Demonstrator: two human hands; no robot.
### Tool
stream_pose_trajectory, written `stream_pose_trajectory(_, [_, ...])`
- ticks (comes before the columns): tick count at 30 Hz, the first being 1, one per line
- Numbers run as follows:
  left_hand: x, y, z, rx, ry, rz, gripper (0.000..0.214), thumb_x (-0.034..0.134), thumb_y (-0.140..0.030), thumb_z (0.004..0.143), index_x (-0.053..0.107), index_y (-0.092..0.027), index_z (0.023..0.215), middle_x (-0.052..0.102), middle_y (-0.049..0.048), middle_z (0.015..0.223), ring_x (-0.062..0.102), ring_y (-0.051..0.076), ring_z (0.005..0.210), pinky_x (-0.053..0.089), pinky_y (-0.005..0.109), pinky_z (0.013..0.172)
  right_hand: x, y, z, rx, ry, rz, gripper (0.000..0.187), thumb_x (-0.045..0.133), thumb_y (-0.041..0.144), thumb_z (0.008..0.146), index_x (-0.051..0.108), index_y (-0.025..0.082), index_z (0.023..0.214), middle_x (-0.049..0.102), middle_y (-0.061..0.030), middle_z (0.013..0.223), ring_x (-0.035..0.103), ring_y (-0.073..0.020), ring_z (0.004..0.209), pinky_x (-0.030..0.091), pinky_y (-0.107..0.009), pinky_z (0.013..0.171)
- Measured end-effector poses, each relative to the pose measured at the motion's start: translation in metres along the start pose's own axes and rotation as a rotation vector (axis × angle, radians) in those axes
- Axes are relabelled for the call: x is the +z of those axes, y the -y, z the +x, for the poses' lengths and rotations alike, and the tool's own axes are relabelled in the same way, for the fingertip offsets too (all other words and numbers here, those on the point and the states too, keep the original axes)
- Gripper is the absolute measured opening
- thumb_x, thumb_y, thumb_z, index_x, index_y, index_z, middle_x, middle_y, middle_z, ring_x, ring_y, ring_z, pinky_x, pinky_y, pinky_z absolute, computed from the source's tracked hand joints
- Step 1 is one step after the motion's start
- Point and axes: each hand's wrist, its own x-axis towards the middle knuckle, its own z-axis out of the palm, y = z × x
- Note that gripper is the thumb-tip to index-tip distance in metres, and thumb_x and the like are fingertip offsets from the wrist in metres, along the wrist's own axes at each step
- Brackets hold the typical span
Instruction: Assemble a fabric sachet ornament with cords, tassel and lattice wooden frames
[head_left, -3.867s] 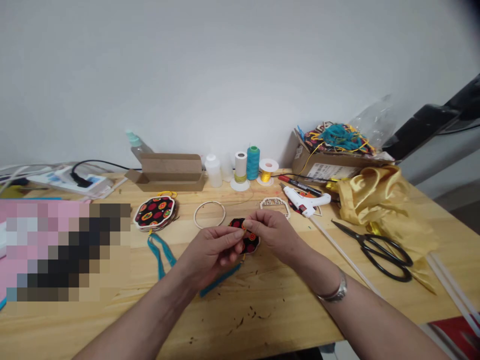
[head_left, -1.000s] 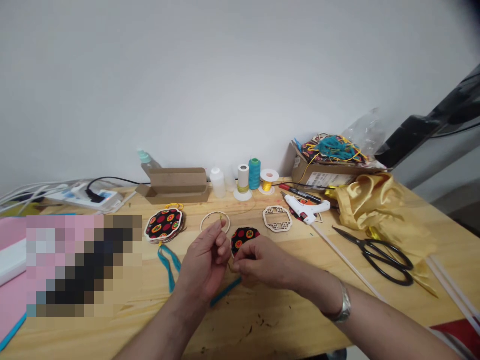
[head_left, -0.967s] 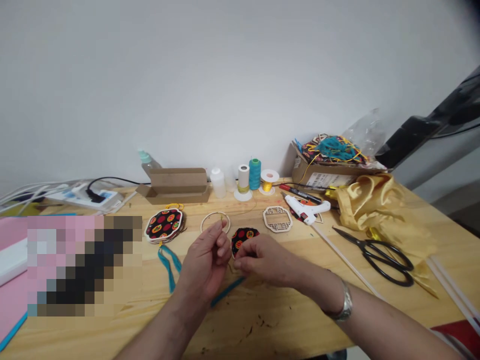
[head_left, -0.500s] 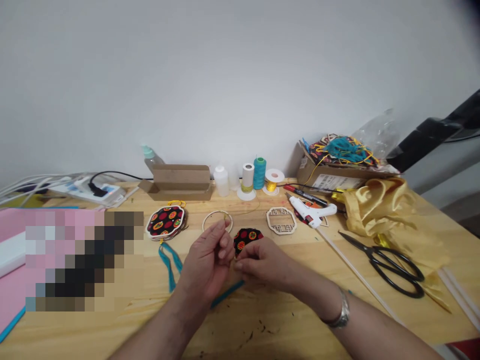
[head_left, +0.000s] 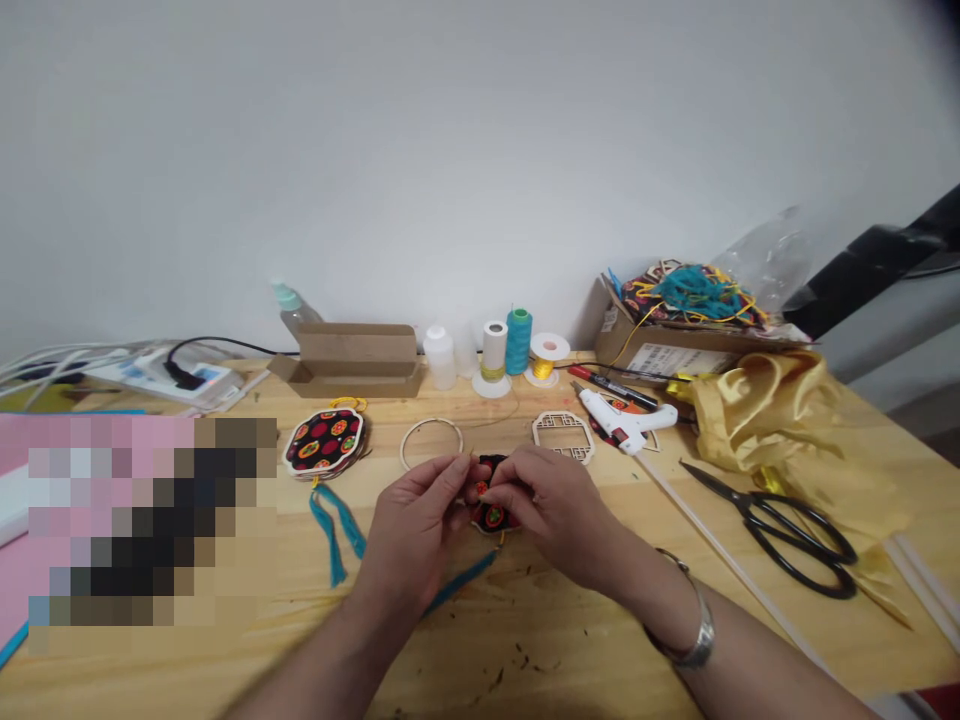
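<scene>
Clock centred on the patterned piece, 12 pointing to the wall.

Centre: the black patterned piece (head_left: pixel 493 517), red and orange motifs, is partly hidden by both hands. Whether it rests on the surface (head_left: pixel 585 680) or is lifted cannot be told. A teal ribbon (head_left: pixel 471 577) extends from it toward 7.

Left hand (head_left: pixel 416 520) at 9, right hand (head_left: pixel 559 510) at 3, close together over the piece. Fingers of both are bent, thumbs set toward the forefingers; whether they grasp the piece, something fine, or nothing cannot be told. Metal bracelet (head_left: pixel 703 640) on the right wrist.

Near ring: pale hoop (head_left: pixel 433 420) between 10 and 11, just beside the left hand; lattice frame (head_left: pixel 555 423) between 1 and 2, its lower edge partly behind the right hand.

Farther out: stack of patterned pieces (head_left: pixel 326 443) near 10, with teal tassel (head_left: pixel 330 535) at 9. White glue gun (head_left: pixel 630 425) at 2, a pale rod (head_left: pixel 720 550) running from its rear toward 4. Black scissors (head_left: pixel 744 503) at 3; gold cloth (head_left: pixel 757 410) between 2 and 3.

Back row: open carton (head_left: pixel 360 380) between 10 and 11, white bottle (head_left: pixel 441 360) at 11, white spool (head_left: pixel 494 345) and teal thread cone (head_left: pixel 518 345) at 12, yellow reel (head_left: pixel 544 370) between 12 and 1, filled cardboard box (head_left: pixel 619 345) between 1 and 2.
</scene>
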Motion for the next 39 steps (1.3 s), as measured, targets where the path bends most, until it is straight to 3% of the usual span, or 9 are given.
stream_pose_trajectory(5, [0.0006, 0.0057, -0.0026, -0.031, 0.049, 0.074, 0.013, 0.070, -0.030, 0.068, 0.070, -0.017, 0.071, 0.067, 0.0013, 0.069, 0.056, 0.010, 0.063, 0.042, 0.017, 0.056, 0.0006, -0.0040, -0.0018, -0.186, -0.114, -0.106, 0.017, 0.055, 0.025, 0.084, 0.057, 0.016, 0.070, 0.058, -0.0018, 0.072, 0.050, -0.0133, 0.072, 0.036, -0.025, 0.067])
stream_pose_trajectory(10, [-0.0016, 0.0102, -0.0033, -0.019, 0.091, 0.140, 0.015, 0.068, -0.030, 0.070, 0.071, -0.016, 0.075, 0.067, 0.0010, 0.068, 0.056, 0.010, 0.063, 0.043, 0.019, 0.059, -0.0003, -0.0065, -0.0008, -0.261, -0.128, -0.242, 0.022, 0.053, 0.030, 0.086, 0.056, 0.016, 0.069, 0.058, -0.0031, 0.071, 0.048, -0.0147, 0.070, 0.035, -0.028, 0.067])
stream_pose_trajectory(17, [0.0001, 0.0070, -0.0043, 0.004, 0.140, 0.168, 0.015, 0.067, -0.028, 0.071, 0.072, -0.015, 0.077, 0.068, 0.0024, 0.071, 0.056, 0.012, 0.067, 0.044, 0.022, 0.065, -0.0008, -0.0068, 0.0003, -0.241, -0.167, -0.247, 0.023, 0.058, 0.032, 0.082, 0.057, 0.015, 0.067, 0.059, -0.0029, 0.069, 0.049, -0.0144, 0.069, 0.034, -0.027, 0.066])
stream_pose_trajectory(27, [0.0008, 0.0070, -0.0055, -0.078, 0.124, 0.100, 0.015, 0.070, -0.029, 0.067, 0.072, -0.017, 0.076, 0.070, 0.0030, 0.074, 0.060, 0.013, 0.068, 0.048, 0.024, 0.066, 0.0000, -0.0085, 0.0000, -0.180, -0.162, -0.136, 0.020, 0.058, 0.031, 0.083, 0.059, 0.016, 0.069, 0.059, -0.0011, 0.068, 0.051, -0.0129, 0.069, 0.036, -0.025, 0.065])
stream_pose_trajectory(33, [-0.0011, 0.0075, -0.0055, -0.076, 0.155, 0.128, 0.014, 0.068, -0.030, 0.070, 0.071, -0.017, 0.073, 0.059, -0.0018, 0.053, 0.048, 0.005, 0.047, 0.035, 0.014, 0.043, -0.0022, -0.0087, 0.0011, -0.134, -0.185, -0.105, 0.020, 0.060, 0.031, 0.081, 0.059, 0.017, 0.068, 0.058, -0.0007, 0.066, 0.050, -0.0133, 0.068, 0.036, -0.026, 0.064])
stream_pose_trajectory(39, [-0.0018, 0.0082, -0.0052, -0.069, 0.166, 0.138, 0.015, 0.068, -0.029, 0.070, 0.070, -0.014, 0.074, 0.054, -0.0025, 0.052, 0.040, 0.003, 0.046, 0.028, 0.013, 0.041, -0.0022, -0.0088, 0.0021, -0.062, -0.170, -0.061, 0.017, 0.062, 0.029, 0.079, 0.060, 0.017, 0.067, 0.058, 0.0001, 0.066, 0.051, -0.0127, 0.067, 0.036, -0.025, 0.064])
